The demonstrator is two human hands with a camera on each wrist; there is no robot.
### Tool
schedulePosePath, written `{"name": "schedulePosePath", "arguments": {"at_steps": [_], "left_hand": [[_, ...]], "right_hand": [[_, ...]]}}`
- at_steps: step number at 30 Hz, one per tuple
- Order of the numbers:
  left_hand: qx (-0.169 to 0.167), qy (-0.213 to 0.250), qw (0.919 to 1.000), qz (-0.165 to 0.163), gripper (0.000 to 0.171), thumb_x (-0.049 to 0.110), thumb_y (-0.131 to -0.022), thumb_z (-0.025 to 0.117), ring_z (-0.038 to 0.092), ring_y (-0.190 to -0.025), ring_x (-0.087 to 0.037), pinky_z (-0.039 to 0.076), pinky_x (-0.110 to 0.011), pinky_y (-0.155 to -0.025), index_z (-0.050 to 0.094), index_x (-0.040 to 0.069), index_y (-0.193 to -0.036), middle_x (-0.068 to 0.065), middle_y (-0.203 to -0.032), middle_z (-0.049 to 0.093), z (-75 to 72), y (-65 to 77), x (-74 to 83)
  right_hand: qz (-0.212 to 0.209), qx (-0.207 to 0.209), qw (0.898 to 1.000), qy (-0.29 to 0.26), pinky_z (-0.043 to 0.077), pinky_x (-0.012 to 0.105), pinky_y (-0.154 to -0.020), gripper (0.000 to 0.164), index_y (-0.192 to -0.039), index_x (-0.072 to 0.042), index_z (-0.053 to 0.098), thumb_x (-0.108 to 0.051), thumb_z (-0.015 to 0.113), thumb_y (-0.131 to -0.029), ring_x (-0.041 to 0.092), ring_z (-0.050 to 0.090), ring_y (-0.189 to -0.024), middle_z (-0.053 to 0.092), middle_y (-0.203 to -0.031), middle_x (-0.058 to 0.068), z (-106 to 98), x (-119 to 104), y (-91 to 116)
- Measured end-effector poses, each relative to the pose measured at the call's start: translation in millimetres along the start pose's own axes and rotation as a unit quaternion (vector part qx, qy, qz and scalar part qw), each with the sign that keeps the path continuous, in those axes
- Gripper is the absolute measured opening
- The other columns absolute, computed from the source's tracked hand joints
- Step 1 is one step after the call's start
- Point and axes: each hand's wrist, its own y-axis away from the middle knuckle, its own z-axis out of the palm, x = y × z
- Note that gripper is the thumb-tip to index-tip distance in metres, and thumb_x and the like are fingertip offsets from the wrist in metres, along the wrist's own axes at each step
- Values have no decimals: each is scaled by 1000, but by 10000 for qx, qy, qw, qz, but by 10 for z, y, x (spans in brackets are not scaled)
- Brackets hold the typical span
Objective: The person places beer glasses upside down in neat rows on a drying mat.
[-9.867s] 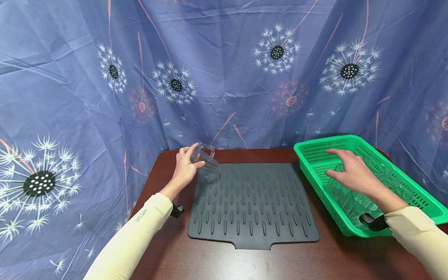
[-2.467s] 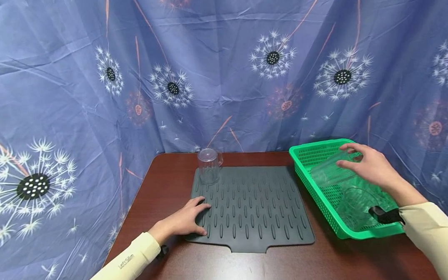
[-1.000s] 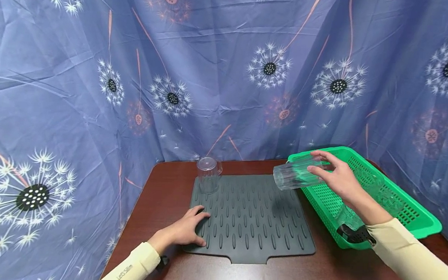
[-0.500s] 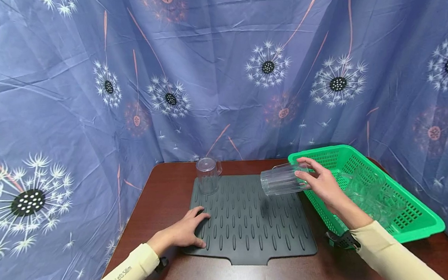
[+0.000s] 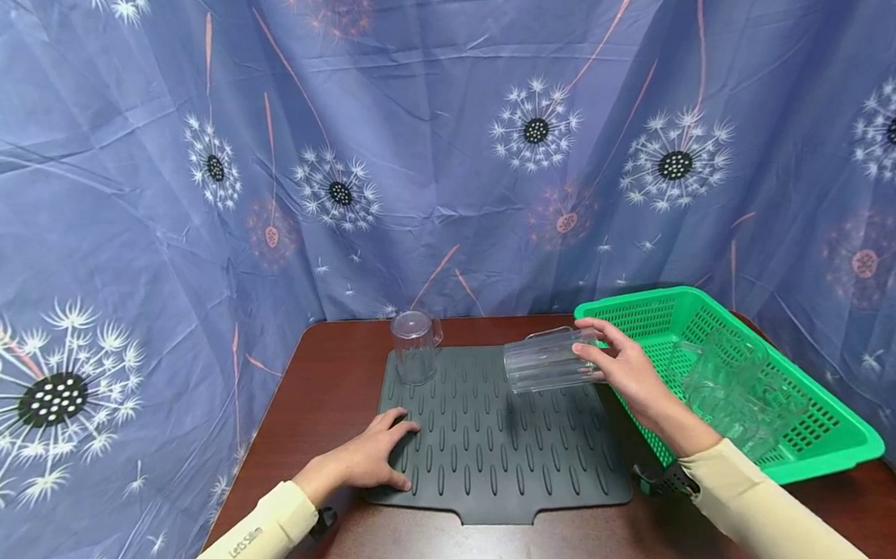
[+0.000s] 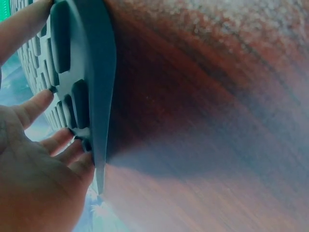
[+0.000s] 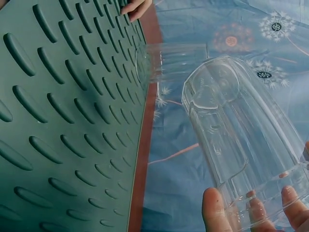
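My right hand (image 5: 624, 375) grips a clear glass mug (image 5: 538, 363) near its base, fingers and thumb around it. The mug lies nearly sideways above the mat, mouth to the left, its handle on the upper side. In the right wrist view the fingertips (image 7: 215, 208) press on the ribbed wall of the held mug (image 7: 246, 130). A second glass mug (image 5: 413, 353) stands upside down at the mat's far left corner. My left hand (image 5: 365, 455) rests with spread fingers on the left edge of the dark grey ridged mat (image 5: 486, 448); the left wrist view shows its fingertips (image 6: 38, 104) on the ridges.
A green plastic basket (image 5: 642, 300) stands at the right, with several clear glass mugs (image 5: 736, 392) inside. The brown wooden table (image 5: 406, 544) shows around the mat. Behind it hangs a blue curtain (image 5: 439, 146) with dandelion prints.
My right hand has lifted a mug out of the basket and carried it left over the mat. My left hand released the other mug, now inverted, and came down to the mat's left edge.
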Motion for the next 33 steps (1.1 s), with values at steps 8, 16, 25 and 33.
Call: {"name": "schedulePosePath", "arguments": {"at_steps": [8,16,25,33], "left_hand": [[-62,-77,10000,-2,82,39,-79,84,27,-149,-39,42,-58,-106,47,15,-148,-18,-161,26,16,20,13],[43,-149,9998,90,66,34,-88,78,32,-146,-39,41,-58,-106,52,12,-144,-20,-158,32,-20,-12,89],[486,-294,9984,-9,52,32,-89,75,51,-126,-33,46,-53,-100,62,8,-134,-12,-133,56,-97,-108,193],[846,-107,9964,-19,56,32,-94,71,51,-131,-35,44,-54,-104,55,9,-142,-14,-140,54,-144,-230,323]], "right_hand": [[79,28,10000,-31,54,39,-89,66,-154,-18,38,-48,59,-99,16,60,-109,39,-151,16,34,83,26],[86,-19,9997,-220,52,43,-89,63,-152,-16,40,-44,61,-100,23,61,-108,40,-151,16,110,136,14],[112,-134,9987,-479,49,46,-92,59,-149,-18,42,-44,61,-100,36,39,-137,27,-162,15,287,231,-20],[141,-275,9970,-706,51,43,-88,60,-149,-15,43,-41,63,-99,33,47,-126,33,-158,14,411,273,-54]]}}
